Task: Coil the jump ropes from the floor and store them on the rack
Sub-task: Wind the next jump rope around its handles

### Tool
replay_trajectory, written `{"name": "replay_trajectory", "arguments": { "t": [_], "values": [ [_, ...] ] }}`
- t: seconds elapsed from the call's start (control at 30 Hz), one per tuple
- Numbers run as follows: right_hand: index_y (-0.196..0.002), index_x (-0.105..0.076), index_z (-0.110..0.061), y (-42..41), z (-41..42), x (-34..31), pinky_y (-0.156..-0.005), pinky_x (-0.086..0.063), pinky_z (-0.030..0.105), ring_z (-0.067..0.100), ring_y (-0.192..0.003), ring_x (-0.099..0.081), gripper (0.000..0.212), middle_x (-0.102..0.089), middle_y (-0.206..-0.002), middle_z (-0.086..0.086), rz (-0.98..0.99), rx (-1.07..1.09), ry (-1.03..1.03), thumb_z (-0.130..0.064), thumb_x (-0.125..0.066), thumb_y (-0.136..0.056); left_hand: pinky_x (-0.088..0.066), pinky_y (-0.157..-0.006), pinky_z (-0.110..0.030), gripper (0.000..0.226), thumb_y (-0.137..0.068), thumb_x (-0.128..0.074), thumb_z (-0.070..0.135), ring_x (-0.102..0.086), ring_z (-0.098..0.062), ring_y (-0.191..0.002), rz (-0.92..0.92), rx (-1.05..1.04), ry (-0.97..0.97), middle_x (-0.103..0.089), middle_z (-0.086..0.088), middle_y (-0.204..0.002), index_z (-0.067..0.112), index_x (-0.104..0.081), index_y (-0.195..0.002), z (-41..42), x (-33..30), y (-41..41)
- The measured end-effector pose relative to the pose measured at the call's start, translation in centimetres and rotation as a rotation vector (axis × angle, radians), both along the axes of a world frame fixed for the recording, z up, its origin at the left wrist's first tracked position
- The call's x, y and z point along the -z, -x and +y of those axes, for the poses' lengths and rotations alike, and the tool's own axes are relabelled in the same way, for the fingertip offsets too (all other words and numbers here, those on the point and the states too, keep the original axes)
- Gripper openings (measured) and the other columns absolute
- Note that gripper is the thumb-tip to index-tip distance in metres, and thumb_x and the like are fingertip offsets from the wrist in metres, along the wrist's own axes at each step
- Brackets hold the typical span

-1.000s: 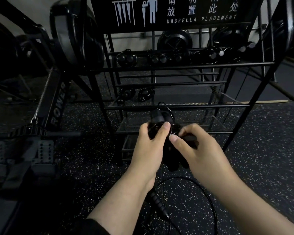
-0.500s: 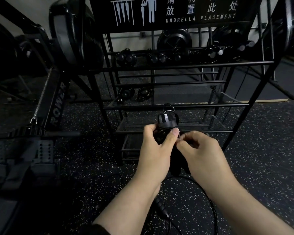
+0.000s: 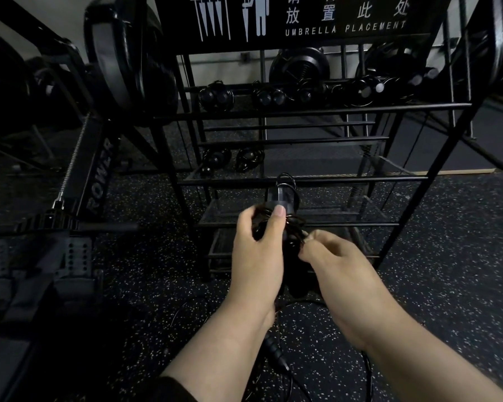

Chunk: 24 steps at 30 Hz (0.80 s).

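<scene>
In front of the black metal rack (image 3: 302, 181), my left hand (image 3: 259, 256) grips a black jump rope bundle (image 3: 282, 198), thumb laid over the handles, which stick up above my fingers. My right hand (image 3: 331, 256) pinches the thin cord close beside the bundle. Loose cord (image 3: 366, 367) trails down to the floor under my right forearm. Another black handle (image 3: 275, 353) lies on the floor between my forearms. Coiled ropes (image 3: 215, 97) sit along the rack's top shelf, and two more (image 3: 233, 159) on the middle shelf.
A rowing machine (image 3: 99, 175) with footplates stands on the left, close to the rack. A sign reading UMBRELLA PLACEMENT (image 3: 343, 27) tops the rack. Speckled black rubber floor (image 3: 462, 256) spreads to the right.
My right hand has drawn in and down beside the bundle, now pinching the cord. My left hand has shifted slightly, thumb sliding higher over the handles.
</scene>
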State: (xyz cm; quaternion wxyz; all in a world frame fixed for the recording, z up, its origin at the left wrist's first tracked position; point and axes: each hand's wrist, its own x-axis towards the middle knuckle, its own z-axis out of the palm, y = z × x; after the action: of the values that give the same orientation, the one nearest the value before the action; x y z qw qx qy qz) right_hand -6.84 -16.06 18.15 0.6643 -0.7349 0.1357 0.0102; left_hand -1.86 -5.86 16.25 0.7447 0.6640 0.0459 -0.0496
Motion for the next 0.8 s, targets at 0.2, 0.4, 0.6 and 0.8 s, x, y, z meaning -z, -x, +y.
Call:
{"name": "replay_trajectory", "arguments": {
  "t": [0.2, 0.4, 0.6, 0.8],
  "values": [
    [-0.084, -0.057, -0.009, -0.4, -0.3, 0.5, -0.065, -0.046, 0.059, 0.026, -0.072, -0.046, 0.026, -0.055, -0.076, 0.009, -0.030, 0.041, -0.133, -0.033, -0.066, -0.081, -0.059, -0.093, -0.048, 0.020, -0.094, -0.066, 0.048, -0.074, -0.022, -0.100, 0.036, 0.044, 0.063, -0.077, 0.000, -0.102, 0.035, -0.068, -0.108, 0.9, -1.3, -0.1],
    [-0.117, -0.063, -0.031, -1.1, -1.0, 1.3, -0.094, -0.056, 0.053, 0.027, -0.097, -0.075, 0.041, -0.078, -0.095, 0.002, -0.057, 0.105, -0.225, -0.023, -0.077, -0.079, -0.054, -0.100, -0.056, 0.057, -0.096, -0.052, 0.063, -0.070, -0.037, -0.111, 0.165, 0.142, 0.206, -0.071, -0.018, -0.122, 0.015, -0.063, -0.124, 1.4, -1.3, -0.7],
    [-0.118, -0.069, -0.027, -0.9, -1.6, 0.9, -0.076, -0.054, 0.034, 0.018, -0.095, -0.076, 0.027, -0.079, -0.102, -0.001, -0.068, 0.076, -0.264, -0.023, -0.073, -0.092, -0.055, -0.101, -0.049, 0.044, -0.100, -0.056, 0.048, -0.072, -0.031, -0.109, 0.220, 0.210, 0.219, -0.075, -0.011, -0.118, 0.014, -0.065, -0.128, 1.5, -1.3, -1.0],
    [-0.126, -0.065, -0.023, -1.1, -1.5, 1.0, -0.097, -0.054, 0.042, 0.020, -0.105, -0.074, 0.048, -0.078, -0.112, 0.001, 0.002, -0.030, -0.314, -0.040, -0.076, -0.083, -0.058, -0.093, -0.043, 0.042, -0.099, -0.061, 0.043, -0.073, -0.026, -0.104, 0.259, 0.199, 0.246, -0.075, -0.010, -0.116, 0.010, -0.067, -0.126, 1.8, -0.9, -1.3]
  ]
}}
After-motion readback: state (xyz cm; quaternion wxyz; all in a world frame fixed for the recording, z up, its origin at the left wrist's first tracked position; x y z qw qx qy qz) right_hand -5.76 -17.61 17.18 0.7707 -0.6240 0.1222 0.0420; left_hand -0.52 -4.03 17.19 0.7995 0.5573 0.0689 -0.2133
